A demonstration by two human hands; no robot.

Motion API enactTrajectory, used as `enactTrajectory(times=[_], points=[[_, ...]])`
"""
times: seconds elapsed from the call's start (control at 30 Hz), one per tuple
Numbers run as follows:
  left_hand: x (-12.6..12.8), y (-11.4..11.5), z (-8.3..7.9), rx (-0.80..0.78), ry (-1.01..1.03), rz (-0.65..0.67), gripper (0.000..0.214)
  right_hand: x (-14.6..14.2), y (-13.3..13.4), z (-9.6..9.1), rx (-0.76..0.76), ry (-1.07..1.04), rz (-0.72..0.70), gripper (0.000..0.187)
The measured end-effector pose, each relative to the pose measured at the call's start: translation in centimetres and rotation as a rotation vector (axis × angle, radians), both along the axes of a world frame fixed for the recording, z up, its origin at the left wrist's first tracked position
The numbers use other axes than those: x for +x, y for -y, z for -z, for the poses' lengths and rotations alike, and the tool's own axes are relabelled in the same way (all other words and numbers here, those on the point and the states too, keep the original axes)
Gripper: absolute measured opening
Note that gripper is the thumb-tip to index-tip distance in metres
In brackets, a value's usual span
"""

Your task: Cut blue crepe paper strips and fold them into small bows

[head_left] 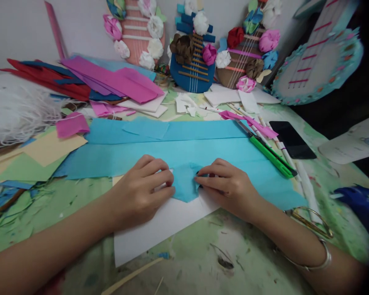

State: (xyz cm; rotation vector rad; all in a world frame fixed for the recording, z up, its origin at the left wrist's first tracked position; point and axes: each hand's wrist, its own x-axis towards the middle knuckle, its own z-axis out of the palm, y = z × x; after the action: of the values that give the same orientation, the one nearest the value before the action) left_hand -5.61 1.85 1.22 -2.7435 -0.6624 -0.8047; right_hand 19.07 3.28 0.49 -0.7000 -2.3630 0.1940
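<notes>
A small piece of light blue crepe paper [185,186], pointed at its lower end, spans the gap between my two hands. My left hand [141,190] has its fingers curled closed at the piece's left edge. On the other side, my right hand [230,186] pinches the right edge between thumb and fingertips. Beneath the hands lies a white sheet [147,241], tilted on the table. Behind them stretches a wide light blue crepe paper sheet [117,153], with a loose strip [147,128] on its upper band.
A green utility knife [272,155] lies on the blue sheet's right side, near a black phone [292,139] and a white cup [353,139]. Gold-handled scissors [313,221] sit by my right forearm. Pink crepe paper [119,82] and white string [21,110] fill the left.
</notes>
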Motion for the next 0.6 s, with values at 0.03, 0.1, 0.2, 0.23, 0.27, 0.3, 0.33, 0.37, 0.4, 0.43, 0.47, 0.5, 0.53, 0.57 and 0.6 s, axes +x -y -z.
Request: enactTrajectory(times=[0.03, 0.1, 0.2, 0.23, 0.27, 0.3, 0.33, 0.37, 0.4, 0.43, 0.47, 0.5, 0.53, 0.57, 0.6], points=[[-0.1, -0.1, 0.0, -0.016, -0.013, -0.007, 0.016, 0.1, 0.0, 0.0, -0.001, 0.011, -0.009, 0.019], [-0.4, -0.2, -0.3, -0.051, -0.049, -0.023, 0.018, 0.2, -0.1, -0.1, -0.020, 0.018, -0.017, 0.020], [-0.5, -0.1, -0.8, -0.112, -0.095, -0.048, 0.017, 0.4, 0.0, -0.3, -0.074, 0.022, -0.019, 0.021], [-0.5, -0.1, -0.9, -0.131, -0.097, -0.053, 0.016, 0.4, 0.0, -0.4, -0.091, 0.031, -0.020, 0.021], [-0.4, 0.0, -1.0, -0.148, -0.095, -0.055, 0.014, 0.4, 0.0, -0.5, -0.103, 0.040, -0.021, 0.021], [-0.3, 0.1, -1.1, -0.162, -0.092, -0.048, 0.013, 0.4, 0.0, -0.6, -0.109, 0.048, -0.026, 0.021], [-0.3, 0.2, -1.1, -0.173, -0.088, -0.038, 0.012, 0.4, 0.0, -0.7, -0.112, 0.056, -0.032, 0.022], [-0.2, 0.3, -1.0, -0.177, -0.083, -0.021, 0.011, 0.4, -0.1, -0.7, -0.112, 0.063, -0.037, 0.022], [-0.1, 0.4, -0.9, -0.176, -0.080, -0.004, 0.010, 0.4, -0.1, -0.8, -0.111, 0.067, -0.041, 0.023], [0.0, 0.4, -0.8, -0.168, -0.077, 0.012, 0.009, 0.4, -0.1, -0.8, -0.108, 0.068, -0.043, 0.022], [0.0, 0.5, -0.7, -0.156, -0.075, 0.028, 0.009, 0.4, -0.1, -0.8, -0.106, 0.066, -0.047, 0.022], [0.0, 0.4, -0.6, -0.146, -0.076, 0.042, 0.008, 0.4, -0.1, -0.7, -0.109, 0.061, -0.047, 0.021], [0.0, 0.4, -0.5, -0.144, -0.080, 0.052, 0.007, 0.4, -0.2, -0.7, -0.115, 0.049, -0.044, 0.019], [0.0, 0.4, -0.5, -0.148, -0.085, 0.059, 0.006, 0.4, -0.2, -0.7, -0.127, 0.030, -0.038, 0.018], [-0.1, 0.3, -0.5, -0.156, -0.088, 0.061, 0.008, 0.4, -0.1, -0.6, -0.145, 0.010, -0.030, 0.017]])
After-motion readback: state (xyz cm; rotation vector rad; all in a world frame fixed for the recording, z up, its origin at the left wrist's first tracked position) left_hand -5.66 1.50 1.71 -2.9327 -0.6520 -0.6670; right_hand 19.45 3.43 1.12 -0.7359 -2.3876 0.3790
